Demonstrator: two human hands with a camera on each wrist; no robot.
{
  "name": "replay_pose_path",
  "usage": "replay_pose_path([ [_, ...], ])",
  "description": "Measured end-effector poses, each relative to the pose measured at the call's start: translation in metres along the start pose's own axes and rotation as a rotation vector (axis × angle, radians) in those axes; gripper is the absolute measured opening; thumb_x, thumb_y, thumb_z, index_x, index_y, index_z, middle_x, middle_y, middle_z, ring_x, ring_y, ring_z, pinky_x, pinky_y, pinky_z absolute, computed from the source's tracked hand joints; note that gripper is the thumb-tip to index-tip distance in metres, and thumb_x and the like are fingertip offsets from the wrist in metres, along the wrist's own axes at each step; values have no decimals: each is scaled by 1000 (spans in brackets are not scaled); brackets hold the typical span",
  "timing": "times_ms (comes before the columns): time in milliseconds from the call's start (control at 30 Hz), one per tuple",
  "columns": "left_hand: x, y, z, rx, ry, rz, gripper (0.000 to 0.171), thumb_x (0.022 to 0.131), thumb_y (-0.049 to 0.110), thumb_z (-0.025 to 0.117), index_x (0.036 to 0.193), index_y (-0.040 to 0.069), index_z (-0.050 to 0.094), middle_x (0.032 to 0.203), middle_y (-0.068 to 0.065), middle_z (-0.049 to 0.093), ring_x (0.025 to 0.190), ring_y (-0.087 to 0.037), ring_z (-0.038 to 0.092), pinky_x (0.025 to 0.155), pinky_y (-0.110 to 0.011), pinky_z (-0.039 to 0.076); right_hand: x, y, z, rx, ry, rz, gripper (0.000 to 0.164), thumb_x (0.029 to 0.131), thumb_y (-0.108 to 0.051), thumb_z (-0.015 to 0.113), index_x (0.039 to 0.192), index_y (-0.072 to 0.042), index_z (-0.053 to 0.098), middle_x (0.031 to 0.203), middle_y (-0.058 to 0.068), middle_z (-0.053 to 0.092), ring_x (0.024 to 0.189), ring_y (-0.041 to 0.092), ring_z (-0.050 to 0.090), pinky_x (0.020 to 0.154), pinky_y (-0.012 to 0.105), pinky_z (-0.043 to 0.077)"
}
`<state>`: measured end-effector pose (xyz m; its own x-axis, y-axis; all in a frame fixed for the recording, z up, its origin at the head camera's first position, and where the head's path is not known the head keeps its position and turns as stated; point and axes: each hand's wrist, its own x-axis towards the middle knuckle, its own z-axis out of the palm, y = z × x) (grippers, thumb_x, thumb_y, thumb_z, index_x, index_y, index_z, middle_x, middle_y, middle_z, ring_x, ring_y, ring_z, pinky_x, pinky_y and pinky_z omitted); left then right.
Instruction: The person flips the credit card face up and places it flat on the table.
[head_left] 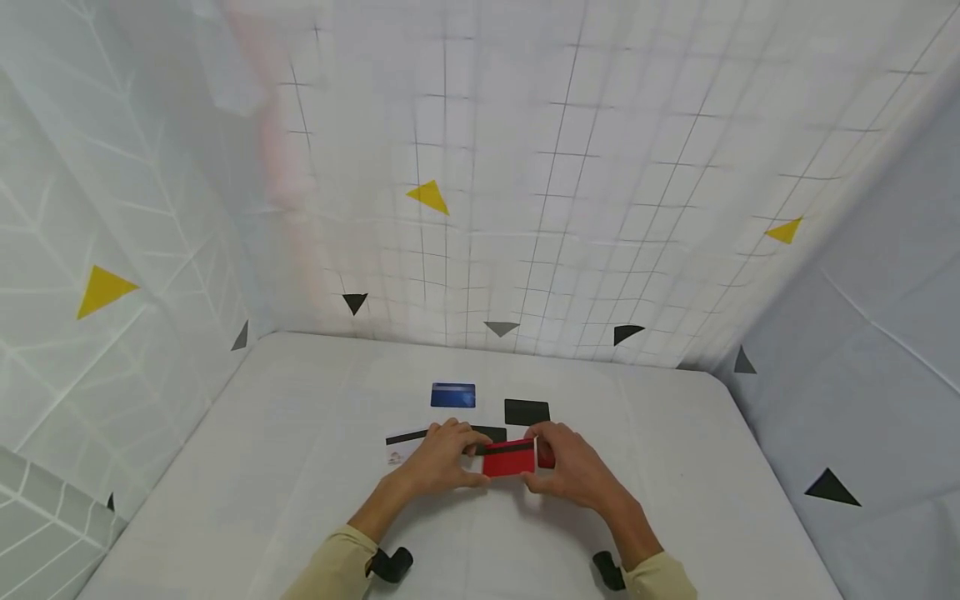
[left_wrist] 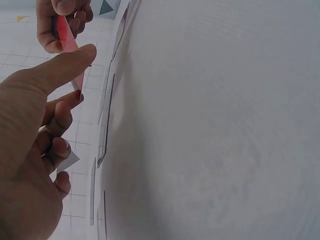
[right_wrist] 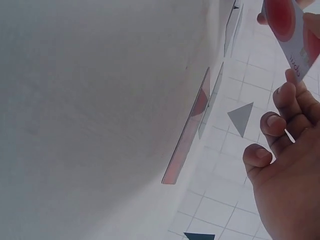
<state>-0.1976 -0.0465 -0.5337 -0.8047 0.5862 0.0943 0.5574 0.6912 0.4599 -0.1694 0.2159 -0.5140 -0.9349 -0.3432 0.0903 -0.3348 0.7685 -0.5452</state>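
Both hands pinch one red card (head_left: pixel 510 462) by its opposite short ends, above the white table. A black stripe runs along its upper part in the head view; the other face (right_wrist: pixel 282 20), in the right wrist view, is white with red circles and small lettering. My left hand (head_left: pixel 441 458) grips the left end between thumb and fingertips. The right end is held the same way by my right hand (head_left: pixel 570 468). Another dark red card (head_left: pixel 546 455) lies partly hidden by the right hand. Left of the left hand is a white card (head_left: pixel 402 448) with a black stripe.
A blue card (head_left: pixel 453 395) and a black card (head_left: pixel 527 412) lie farther back on the white table (head_left: pixel 675 467). One more dark card (head_left: pixel 491 434) shows just behind the held card. White sheets with triangle markers stand at the back and sides.
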Motion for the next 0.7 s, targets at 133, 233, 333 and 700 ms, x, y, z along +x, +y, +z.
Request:
replay_pose_path([
  [133,0,1,-1,3,2,8,57,76,51,85,124,24,70,85,7,58,90,-7,44,80,-34,31,0,-2,0,23,10,-3,54,73,-36,86,118,-21,59,89,-2,58,82,16,55,64,27,44],
  [233,0,1,-1,0,0,10,57,76,51,84,125,25,69,85,7,58,90,-7,44,80,-34,31,0,-4,0,41,11,1,58,73,-37,86,121,-21,58,93,-1,59,86,18,56,66,27,46],
  [333,1,2,-2,-12,-5,8,57,77,50,84,126,25,69,84,7,58,90,-7,44,80,-35,32,1,-6,-1,74,6,7,61,74,-36,86,125,-21,56,98,0,60,88,20,57,68,28,47],
  [700,2,3,-4,-23,-12,19,55,78,50,83,127,28,69,85,8,58,92,-7,45,81,-35,33,4,-14,-2,215,14,-54,57,79,-31,84,126,-25,53,104,-1,60,95,28,59,77,38,52],
])
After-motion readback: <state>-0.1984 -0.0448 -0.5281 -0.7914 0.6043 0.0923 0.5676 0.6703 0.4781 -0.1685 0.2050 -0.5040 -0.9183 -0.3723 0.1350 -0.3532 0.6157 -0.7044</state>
